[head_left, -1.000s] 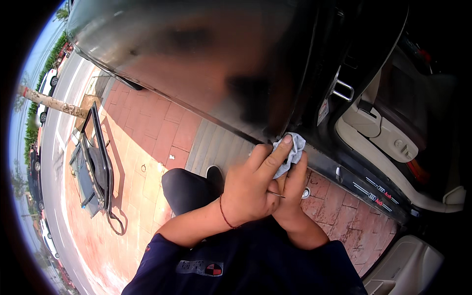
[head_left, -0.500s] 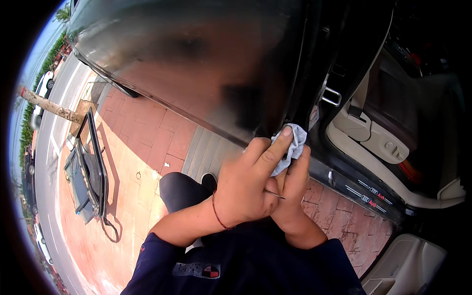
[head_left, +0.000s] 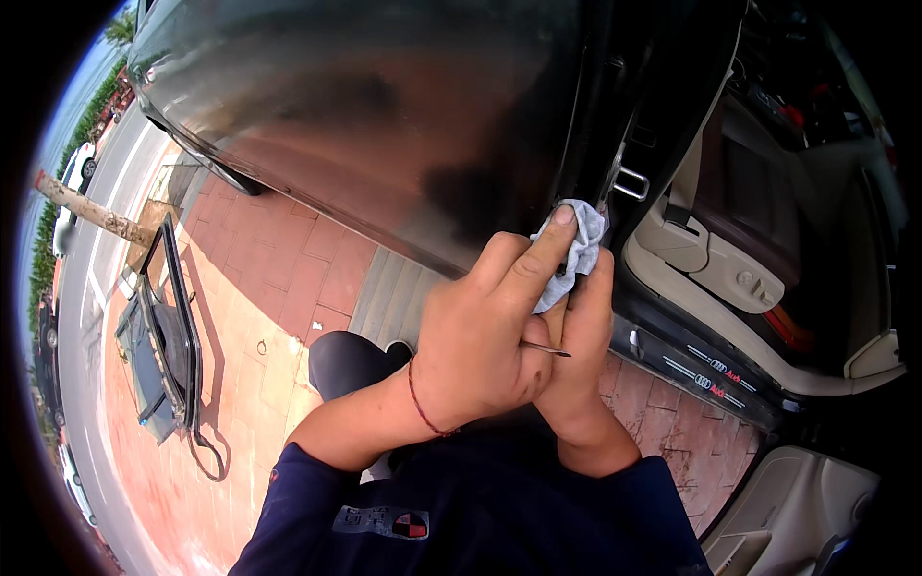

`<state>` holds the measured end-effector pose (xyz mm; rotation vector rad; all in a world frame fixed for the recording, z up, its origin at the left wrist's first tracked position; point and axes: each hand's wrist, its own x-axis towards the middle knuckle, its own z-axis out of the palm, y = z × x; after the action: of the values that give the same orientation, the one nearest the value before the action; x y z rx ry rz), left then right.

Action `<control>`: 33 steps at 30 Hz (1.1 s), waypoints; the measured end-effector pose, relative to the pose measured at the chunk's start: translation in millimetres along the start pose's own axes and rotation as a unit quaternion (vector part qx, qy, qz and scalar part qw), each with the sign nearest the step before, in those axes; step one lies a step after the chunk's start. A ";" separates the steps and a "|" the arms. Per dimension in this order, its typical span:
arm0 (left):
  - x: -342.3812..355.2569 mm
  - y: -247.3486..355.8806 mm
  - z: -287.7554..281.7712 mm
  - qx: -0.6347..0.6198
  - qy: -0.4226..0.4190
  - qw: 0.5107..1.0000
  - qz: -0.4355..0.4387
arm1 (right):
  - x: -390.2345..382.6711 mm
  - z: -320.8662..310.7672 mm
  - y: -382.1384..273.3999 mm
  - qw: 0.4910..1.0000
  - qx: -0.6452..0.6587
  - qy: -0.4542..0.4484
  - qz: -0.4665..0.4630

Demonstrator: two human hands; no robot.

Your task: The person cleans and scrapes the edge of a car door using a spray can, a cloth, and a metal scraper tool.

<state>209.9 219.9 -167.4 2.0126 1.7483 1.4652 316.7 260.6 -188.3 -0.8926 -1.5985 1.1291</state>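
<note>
My left hand (head_left: 485, 336) is closed, its index finger pressing on a crumpled pale grey-blue cloth (head_left: 584, 252). A thin metal tool with a pointed tip (head_left: 547, 349) pokes out of the same hand; its rest is hidden in the palm. Close against it, my right hand (head_left: 588, 322) grips the cloth from the right and beneath, with most of its fingers covered. Both hands are at the rear edge of the open car doorway, beside the dark, glossy body panel (head_left: 384, 144). What lies inside the cloth cannot be seen.
On the right are the door sill (head_left: 691, 370), a beige and brown car seat (head_left: 740, 221) and a beige door panel (head_left: 797, 509). A removed window frame with glass (head_left: 173, 336) lies on the brick paving (head_left: 274, 259) to the left, near a tree trunk (head_left: 96, 209).
Both hands and the cloth have moved slightly up in the picture, away from me. Their grip looks the same, and the view has shifted a little.
</note>
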 end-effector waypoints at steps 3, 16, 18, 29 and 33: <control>-17.7 -6.1 13.3 0.007 -0.001 1.000 -0.003 | -16.9 1.8 15.0 0.997 -0.076 0.027 0.004; -38.9 -0.3 -6.5 -0.067 0.061 0.995 0.049 | -32.1 -21.1 49.6 0.975 0.174 0.036 -0.130; -49.8 -13.6 -13.3 -0.054 0.075 0.996 0.001 | -51.8 -34.7 65.4 0.966 0.246 -0.075 -0.026; -58.0 -30.4 -67.4 -0.091 0.246 0.943 -0.205 | -20.3 -60.6 52.8 0.992 -0.013 -0.123 -0.037; -85.3 -50.4 -39.9 -0.005 0.131 0.966 -0.225 | 34.0 -39.2 3.1 0.962 -0.029 -0.011 -0.270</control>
<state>156.8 148.7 -226.6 1.3302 2.1086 1.6188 344.8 302.7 -176.8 -0.4322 -1.7568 0.7098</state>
